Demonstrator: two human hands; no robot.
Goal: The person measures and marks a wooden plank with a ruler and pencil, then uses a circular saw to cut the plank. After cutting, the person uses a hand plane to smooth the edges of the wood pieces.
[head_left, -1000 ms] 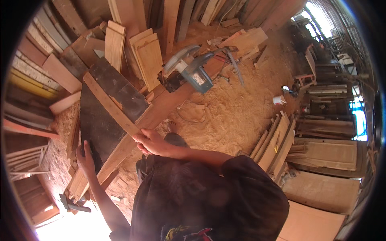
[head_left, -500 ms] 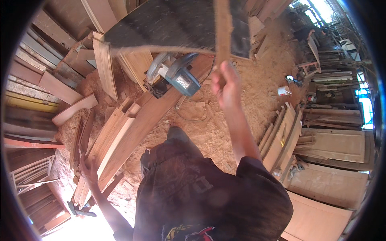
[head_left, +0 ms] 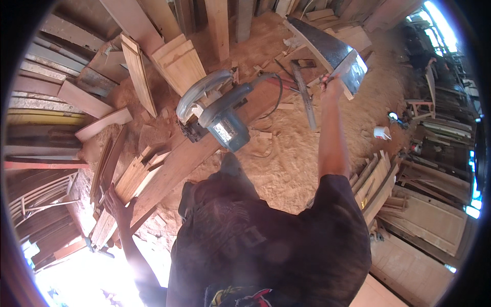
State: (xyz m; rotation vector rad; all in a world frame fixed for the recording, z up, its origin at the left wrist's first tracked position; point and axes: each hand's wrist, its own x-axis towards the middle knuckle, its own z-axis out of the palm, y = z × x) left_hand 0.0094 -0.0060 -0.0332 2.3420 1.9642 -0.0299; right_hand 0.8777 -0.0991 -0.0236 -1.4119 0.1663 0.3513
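Warm daylight – lower-left glare blown out (perhaps sun), fisheye rim bent.

A woodworking shop: stacked planks (head_left: 179,64), sawdust floor (head_left: 286,163), circular saw (head_left: 217,115).

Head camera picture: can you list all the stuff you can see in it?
dark board: one, grey-black, held up at upper right
circular saw: one, blue and grey, on the long plank
long plank: one, light brown, slanting across the middle
stacked boards: several, tan, upper left
sawdust floor: tan, centre
white cup: one, on the sawdust at right
wooden panels: several, pale brown, right side
left hand: resting on planks, lower left
right hand: fingers gripping the dark board
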